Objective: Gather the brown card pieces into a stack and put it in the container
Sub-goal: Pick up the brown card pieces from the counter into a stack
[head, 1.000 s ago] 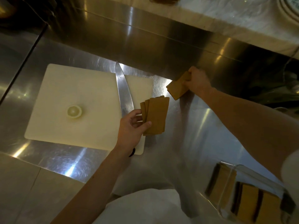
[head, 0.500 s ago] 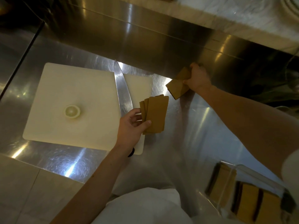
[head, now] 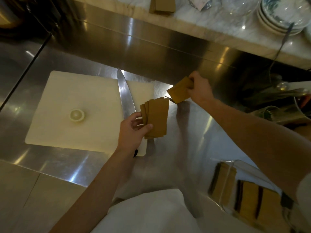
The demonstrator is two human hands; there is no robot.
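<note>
My right hand (head: pixel 200 91) has lifted its brown cards (head: pixel 179 91) off the counter (head: pixel 193 132) near the back edge; my left hand (head: pixel 133 130) still pinches its fanned cards (head: pixel 157 118). Merging comes next.

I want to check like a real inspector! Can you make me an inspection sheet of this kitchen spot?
Surface: steel counter, shiny, bare patches.
Job's things: fanned cards in left hand; cards in right hand; clear container bottom right, cards already inside.
Clutter: board, knife on it, small round piece.
Hands: both gripping cards.
Cables: dark cord at right.
Surroundings: ledge with bowls, glassware, more cards.
</note>
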